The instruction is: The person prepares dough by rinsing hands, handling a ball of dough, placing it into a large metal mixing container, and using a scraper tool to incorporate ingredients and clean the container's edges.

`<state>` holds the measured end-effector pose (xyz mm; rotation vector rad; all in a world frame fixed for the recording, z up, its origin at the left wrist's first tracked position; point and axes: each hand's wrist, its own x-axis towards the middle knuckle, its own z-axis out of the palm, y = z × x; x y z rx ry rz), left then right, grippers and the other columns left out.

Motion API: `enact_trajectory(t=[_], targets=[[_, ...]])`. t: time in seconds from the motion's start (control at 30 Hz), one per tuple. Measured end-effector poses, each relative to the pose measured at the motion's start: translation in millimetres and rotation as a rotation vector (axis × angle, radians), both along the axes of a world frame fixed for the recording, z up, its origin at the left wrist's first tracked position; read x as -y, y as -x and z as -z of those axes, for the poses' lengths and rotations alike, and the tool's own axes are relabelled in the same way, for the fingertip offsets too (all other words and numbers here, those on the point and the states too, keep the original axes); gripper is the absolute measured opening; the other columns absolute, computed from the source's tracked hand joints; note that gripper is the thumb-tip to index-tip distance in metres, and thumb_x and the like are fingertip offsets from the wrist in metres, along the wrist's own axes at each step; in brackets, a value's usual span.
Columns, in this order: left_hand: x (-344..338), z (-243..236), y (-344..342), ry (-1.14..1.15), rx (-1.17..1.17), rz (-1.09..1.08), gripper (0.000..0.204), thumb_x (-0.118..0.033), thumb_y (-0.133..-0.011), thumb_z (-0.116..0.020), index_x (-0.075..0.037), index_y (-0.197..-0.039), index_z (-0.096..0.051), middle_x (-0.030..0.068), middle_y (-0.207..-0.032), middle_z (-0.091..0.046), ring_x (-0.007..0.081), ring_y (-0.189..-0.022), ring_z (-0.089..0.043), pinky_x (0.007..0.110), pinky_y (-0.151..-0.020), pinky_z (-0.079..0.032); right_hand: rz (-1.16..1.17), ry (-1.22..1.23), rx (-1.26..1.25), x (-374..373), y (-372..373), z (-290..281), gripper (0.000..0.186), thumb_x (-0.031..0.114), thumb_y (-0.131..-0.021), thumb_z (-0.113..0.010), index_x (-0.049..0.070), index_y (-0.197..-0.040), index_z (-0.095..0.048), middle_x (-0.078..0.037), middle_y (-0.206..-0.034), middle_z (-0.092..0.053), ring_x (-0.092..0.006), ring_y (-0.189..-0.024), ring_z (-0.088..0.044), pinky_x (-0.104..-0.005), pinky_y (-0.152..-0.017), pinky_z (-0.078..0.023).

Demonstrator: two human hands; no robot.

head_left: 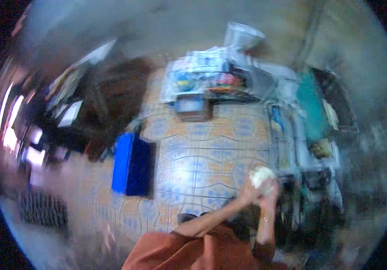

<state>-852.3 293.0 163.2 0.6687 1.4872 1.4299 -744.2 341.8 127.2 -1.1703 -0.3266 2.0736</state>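
Observation:
Both hands are together at the lower right of the head view, over the tiled floor. My left hand [249, 194] and my right hand [270, 194] are closed around a white, crumpled-looking lump [260, 177]; motion blur hides its exact kind and the separate fingers. My forearms reach up from the lower edge, over an orange garment on my body.
A blue box [126, 164] lies left on the patterned tiles [193, 162]. Ahead are piles of papers and packages [198, 63] and a small box [190, 106]. Cluttered pale racks or containers [288, 139] and a green sheet [309, 108] line the right. Dark furniture [108, 85] is back left.

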Motion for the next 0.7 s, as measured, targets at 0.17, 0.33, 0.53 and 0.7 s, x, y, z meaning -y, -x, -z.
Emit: enact_trajectory(t=[0.17,0.33,0.53,0.7], targets=[[-133.0,-24.0,32.9,-0.09,0.176,-0.116,0.027,-0.018,-0.092,-0.066,0.002,-0.111,-0.064,0.0068,-0.101,-0.068,0.0153,-0.091,-0.06,0.029,-0.085,-0.048,-0.027,-0.273,-0.151,-108.4,32.0,23.6,0.046,0.024,-0.09,-0.062,0.005,-0.13,-0.053,-0.006,-0.121,-0.062,-0.02,-0.11,-0.06,-0.0349,-0.095,-0.047],[-282.0,-17.5,57.9,-0.109,0.065,-0.021,0.029,-0.025,-0.1,-0.057,0.003,-0.103,-0.065,0.0041,-0.087,-0.066,0.0091,-0.079,-0.058,0.025,-0.071,-0.047,0.044,-0.413,-0.05,-236.6,60.8,22.6,0.049,0.019,-0.084,-0.069,0.003,-0.128,-0.057,-0.004,-0.113,-0.066,-0.0143,-0.103,-0.062,-0.0288,-0.088,-0.049],[-414.9,-41.3,58.2,-0.356,-0.315,0.334,0.033,-0.019,-0.091,-0.069,0.003,-0.115,-0.061,0.0113,-0.105,-0.063,0.0157,-0.096,-0.058,0.031,-0.085,-0.047,0.224,-0.466,0.149,-347.4,55.2,38.6,0.037,0.018,-0.087,-0.065,0.001,-0.12,-0.059,-0.007,-0.11,-0.065,-0.0175,-0.099,-0.062,-0.0334,-0.085,-0.05],[-545.2,-33.3,60.6,-0.241,-0.194,0.46,0.02,-0.017,-0.095,-0.063,0.002,-0.102,-0.064,0.0072,-0.09,-0.065,0.0114,-0.083,-0.056,0.028,-0.076,-0.048,0.336,-0.592,0.493,-450.7,59.5,-42.1,0.037,0.014,-0.089,-0.064,0.003,-0.124,-0.057,-0.007,-0.113,-0.065,-0.0181,-0.103,-0.062,-0.0341,-0.087,-0.05]])
